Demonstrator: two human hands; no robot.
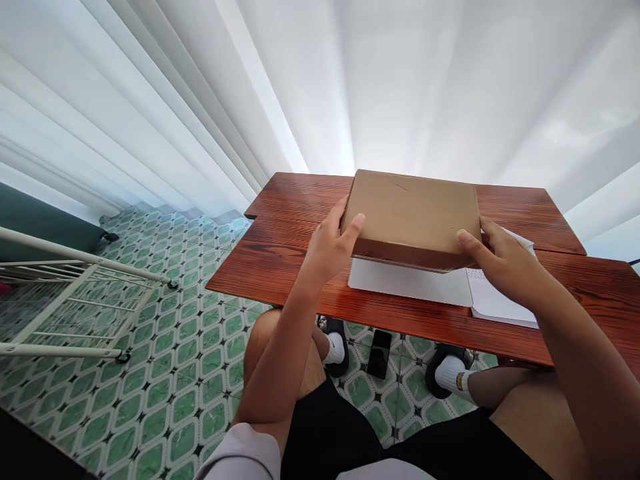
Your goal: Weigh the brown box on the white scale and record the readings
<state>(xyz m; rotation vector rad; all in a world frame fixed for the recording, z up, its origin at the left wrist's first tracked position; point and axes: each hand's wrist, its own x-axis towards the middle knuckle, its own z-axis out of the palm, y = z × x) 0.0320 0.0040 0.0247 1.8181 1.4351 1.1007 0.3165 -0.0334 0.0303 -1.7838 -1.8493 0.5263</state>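
A brown cardboard box is held between my two hands above a dark red wooden table. My left hand grips its left side, with the thumb on top near the front corner. On the right side, my right hand clasps the box, thumb pressed on its top edge. Below the box lies a flat silver-grey panel, partly covered from view. Beside it, under my right hand, are white sheets or an open notebook with some writing. The fingers behind the box are mostly hidden.
A white curtain hangs behind the table. On the green tiled floor a dark phone lies between my feet. A white metal rack on wheels stands at the left, with a dark green object behind it.
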